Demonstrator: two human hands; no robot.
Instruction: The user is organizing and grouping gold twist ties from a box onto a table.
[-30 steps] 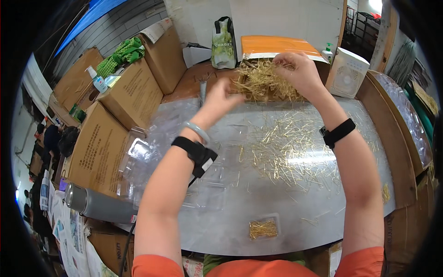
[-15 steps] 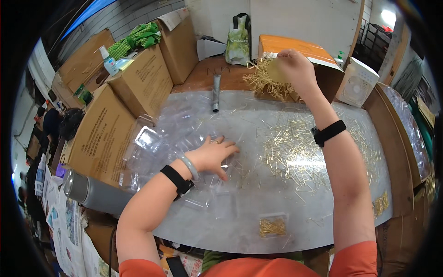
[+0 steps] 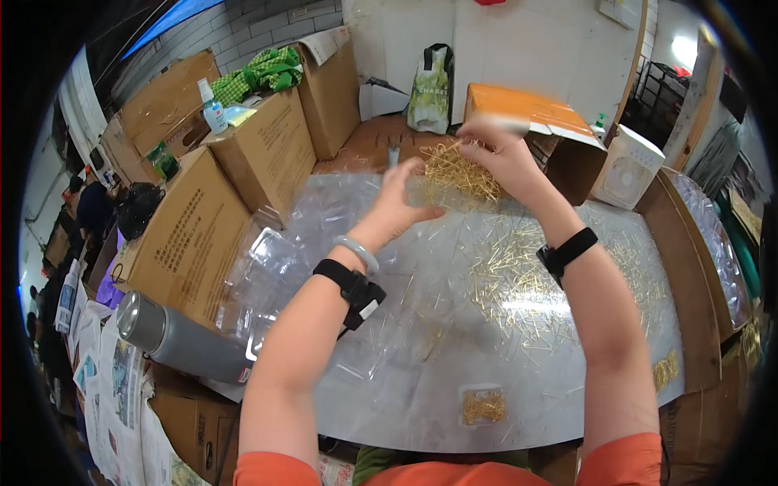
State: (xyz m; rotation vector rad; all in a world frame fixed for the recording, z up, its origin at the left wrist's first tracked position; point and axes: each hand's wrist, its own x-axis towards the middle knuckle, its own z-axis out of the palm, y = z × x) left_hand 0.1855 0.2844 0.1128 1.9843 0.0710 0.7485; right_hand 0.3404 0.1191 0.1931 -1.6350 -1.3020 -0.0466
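My right hand is at the back of the table, its fingers bent round the upper edge of a tangled clump of gold wire hooks. A pale blur covers part of its fingers. Left of the clump, my left hand is held up with thumb and fingers apart and nothing in it. Loose gold hooks lie scattered across the right half of the grey table. Clear plastic boxes are heaped on the left. One small clear box filled with hooks sits near the front edge.
An orange-topped carton stands behind my right hand, a white fan beside it. Brown cartons wall the left side, with a grey flask in front. A cardboard strip borders the right. A green patterned bag stands at the back.
My left hand has lifted off the clear boxes and moved back and up toward the clump. The right hand and the clump have come slightly nearer. The view has shifted a little.
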